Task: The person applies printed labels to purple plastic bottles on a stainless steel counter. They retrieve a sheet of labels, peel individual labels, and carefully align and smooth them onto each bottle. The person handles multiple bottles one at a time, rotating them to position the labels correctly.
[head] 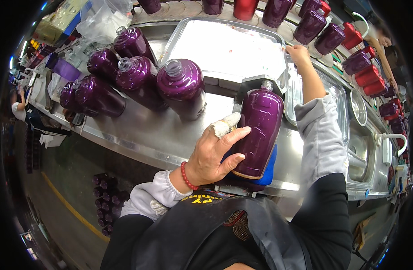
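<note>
A glossy purple bottle (261, 131) with a clear neck lies in front of me, its neck pointing away and resting at a dark metal holder (253, 81). Under its lower end is a blue cloth (270, 170). My left hand (211, 153) rests with spread fingers against the bottle's left side; one finger wears a whitish fabric cover (226, 125). My right hand (298, 54) is at the right rim of a clear tray (174, 37), fingertips bent together. Whether they pinch something is too small to tell. Inside the tray is a bright white sheet (220, 47) with a few small reddish specks.
Several upright purple bottles (181, 87) stand left on the steel bench (152, 141). A conveyor (179, 7) carrying purple and red bottles (245, 8) curves behind the tray. Rightward are another clear tray (338, 91), a metal bowl (358, 107) and a sink (360, 148). Other people are farther off.
</note>
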Demonstrator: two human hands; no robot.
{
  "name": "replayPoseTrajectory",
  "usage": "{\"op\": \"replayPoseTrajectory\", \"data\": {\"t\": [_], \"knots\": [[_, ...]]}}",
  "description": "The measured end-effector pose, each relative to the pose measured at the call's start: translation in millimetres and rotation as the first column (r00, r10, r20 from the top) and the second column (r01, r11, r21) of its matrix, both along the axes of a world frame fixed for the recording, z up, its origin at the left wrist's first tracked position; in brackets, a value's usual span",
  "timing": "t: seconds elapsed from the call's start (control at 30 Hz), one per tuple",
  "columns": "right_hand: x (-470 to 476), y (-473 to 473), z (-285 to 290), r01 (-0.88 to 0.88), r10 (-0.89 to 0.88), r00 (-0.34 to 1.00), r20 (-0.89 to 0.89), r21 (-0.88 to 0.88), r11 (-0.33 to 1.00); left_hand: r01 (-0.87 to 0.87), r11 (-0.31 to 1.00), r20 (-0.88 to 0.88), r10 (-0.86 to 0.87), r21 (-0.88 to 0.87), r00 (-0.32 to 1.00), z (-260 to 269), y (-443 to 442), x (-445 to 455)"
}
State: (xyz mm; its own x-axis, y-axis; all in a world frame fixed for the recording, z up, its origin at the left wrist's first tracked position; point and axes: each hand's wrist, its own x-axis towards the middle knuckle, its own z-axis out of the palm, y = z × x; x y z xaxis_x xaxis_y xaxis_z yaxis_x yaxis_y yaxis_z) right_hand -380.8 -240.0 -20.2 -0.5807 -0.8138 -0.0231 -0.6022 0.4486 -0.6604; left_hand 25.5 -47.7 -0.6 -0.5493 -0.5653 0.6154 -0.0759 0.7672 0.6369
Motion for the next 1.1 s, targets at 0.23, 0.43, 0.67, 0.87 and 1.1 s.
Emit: {"op": "replayPoseTrajectory", "data": {"t": [0.23,0.43,0.67,0.87,1.1], "knots": [[9,-3,-9,0.04,-0.041,0.999,-0.012,-0.032,0.999,0.016,1.0,-0.023,-0.015,0.019,1.0,-3,-10,4],[7,-1,-13,0.057,-0.04,0.988,0.152,-0.108,0.993,-0.004,0.998,0.006,0.003,0.059,1.0,4,-6,4],[18,17,50,-0.588,0.168,0.642,-0.748,-0.341,0.733,-0.035,0.998,-0.168,0.044,0.058,0.985,35,-32,-9],[61,82,169,-0.863,0.537,0.391,-0.747,-0.096,0.496,-0.097,0.994,-0.289,0.081,-0.043,0.954,81,-76,-67],[76,149,220,-0.909,0.625,0.324,-0.71,-0.051,0.413,-0.216,0.932,-0.214,0.156,-0.293,0.964,110,-113,-141]]}}
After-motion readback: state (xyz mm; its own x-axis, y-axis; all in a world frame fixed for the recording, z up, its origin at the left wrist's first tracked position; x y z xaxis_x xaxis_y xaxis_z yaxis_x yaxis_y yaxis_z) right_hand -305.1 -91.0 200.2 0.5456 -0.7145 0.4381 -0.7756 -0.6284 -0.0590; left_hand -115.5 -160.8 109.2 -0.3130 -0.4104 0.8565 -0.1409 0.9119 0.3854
